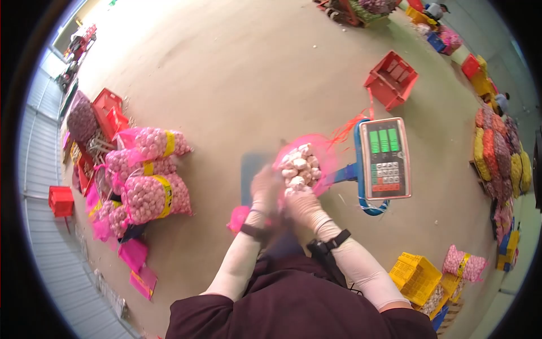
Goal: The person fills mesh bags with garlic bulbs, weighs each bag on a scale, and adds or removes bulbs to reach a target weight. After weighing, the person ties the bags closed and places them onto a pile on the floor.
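A pink mesh bag (326, 161), its mouth spread wide, holds white garlic bulbs (299, 166) in front of me. My gloved right hand (305, 208) is closed at the bag's near edge, against the bulbs; its fingertips are partly hidden. On the bag's left side is my gloved left hand (266, 185), so smeared by motion that its fingers do not show clearly. Beneath the bag lies a blue scale platform (248, 169). The scale's display (387, 158), with green-lit windows and a keypad, stands to the right on a blue post.
Filled pink bags of garlic (149, 195) with yellow bands are stacked at left. A red crate (392, 79) stands beyond the scale. Yellow crates (416, 278) sit at lower right. Piled sacks (497, 158) line the right side, with people farther back.
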Demonstrator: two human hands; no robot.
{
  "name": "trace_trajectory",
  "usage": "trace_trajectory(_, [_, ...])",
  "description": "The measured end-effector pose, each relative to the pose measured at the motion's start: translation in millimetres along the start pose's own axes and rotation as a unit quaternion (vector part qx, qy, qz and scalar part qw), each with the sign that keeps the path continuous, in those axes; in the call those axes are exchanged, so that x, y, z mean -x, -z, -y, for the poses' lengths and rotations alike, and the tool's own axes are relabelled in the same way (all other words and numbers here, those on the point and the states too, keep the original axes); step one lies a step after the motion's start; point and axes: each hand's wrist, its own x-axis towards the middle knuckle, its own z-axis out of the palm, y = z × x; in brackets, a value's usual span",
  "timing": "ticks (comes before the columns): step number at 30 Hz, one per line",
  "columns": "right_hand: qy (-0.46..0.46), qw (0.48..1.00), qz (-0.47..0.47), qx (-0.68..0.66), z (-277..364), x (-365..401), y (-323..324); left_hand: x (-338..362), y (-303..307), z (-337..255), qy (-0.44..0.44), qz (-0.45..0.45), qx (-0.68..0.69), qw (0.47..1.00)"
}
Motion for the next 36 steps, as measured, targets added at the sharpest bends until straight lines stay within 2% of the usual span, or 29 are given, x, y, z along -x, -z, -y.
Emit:
trace_trajectory(1, [0.010,0.997,-0.034,0.066,13,3,13,-1,9,11,-0.022,-0.003,0.045,0.999])
trace_trajectory(2, [0.031,0.996,-0.060,0.066,21,9,34,1,20,18,0.034,0.023,0.076,0.996])
trace_trajectory(3, [0.023,0.995,-0.063,0.067,27,16,50,3,12,44,0.015,-0.011,0.053,0.998])
trace_trajectory(4, [0.034,0.997,-0.062,0.036,31,18,64,-1,1,66,-0.008,-0.049,0.031,0.998])
trace_trajectory(5, [0.045,0.997,-0.060,0.002,34,21,73,-3,4,67,-0.019,-0.046,0.028,0.998])
trace_trajectory(7, [0.031,0.995,-0.087,-0.021,34,30,74,0,5,71,0.008,-0.038,0.023,0.999])
trace_trajectory(9, [0.102,0.978,-0.131,-0.123,24,39,82,-2,8,65,0.012,-0.036,0.038,0.999])
trace_trajectory(11, [0.109,0.980,-0.116,-0.118,15,61,85,1,10,63,0.027,-0.038,0.055,0.997])
trace_trajectory(12, [0.099,0.950,-0.077,-0.285,11,73,84,4,12,62,0.017,-0.049,0.059,0.997])
trace_trajectory(13, [0.088,0.892,-0.034,-0.442,4,87,81,8,14,62,0.007,-0.063,0.062,0.996])
trace_trajectory(15, [0.007,0.796,0.167,-0.581,-33,119,27,13,14,65,0.006,-0.072,0.077,0.994])
trace_trajectory(17, [-0.082,0.799,0.213,-0.556,-60,146,-33,16,13,72,-0.002,-0.078,0.086,0.993])
trace_trajectory(19, [-0.060,0.913,0.213,-0.342,-86,180,-109,26,12,85,0.039,-0.078,0.189,0.978])
trace_trajectory(20, [-0.168,0.890,0.266,-0.329,-88,201,-124,39,17,87,0.036,-0.077,0.181,0.980])
trace_trajectory(21, [-0.274,0.853,0.316,-0.312,-89,221,-139,54,28,82,0.057,-0.064,0.261,0.962])
trace_trajectory(22, [-0.304,0.846,0.313,-0.306,-93,249,-166,63,36,81,0.077,-0.050,0.338,0.937])
trace_trajectory(23, [-0.333,0.837,0.313,-0.301,-91,270,-190,69,39,89,0.074,-0.046,0.328,0.941])
trace_trajectory(25, [-0.461,0.713,0.400,-0.346,-78,296,-179,81,47,110,0.119,-0.062,0.389,0.911])
trace_trajectory(27, [-0.484,0.680,0.397,-0.382,-69,303,-184,93,57,128,0.147,-0.071,0.397,0.903])
trace_trajectory(28, [-0.437,0.731,0.360,-0.382,-65,301,-201,97,63,136,0.173,-0.084,0.413,0.890])
trace_trajectory(29, [-0.436,0.731,0.357,-0.385,-63,292,-207,98,68,148,0.170,-0.084,0.412,0.891])
trace_trajectory(31, [-0.374,0.781,0.301,-0.399,-58,276,-207,99,77,174,0.211,-0.050,0.441,0.871])
trace_trajectory(33, [-0.345,0.798,0.297,-0.396,-49,247,-193,105,87,178,0.207,-0.047,0.447,0.869])
trace_trajectory(34, [-0.301,0.809,0.341,-0.371,-47,225,-199,105,91,186,0.206,-0.043,0.446,0.870])
trace_trajectory(35, [-0.197,0.822,0.237,-0.478,-60,225,-260,102,88,191,0.200,-0.057,0.477,0.854])
trace_trajectory(36, [-0.199,0.860,0.271,-0.383,-41,203,-237,102,89,208,0.171,-0.028,0.494,0.852])
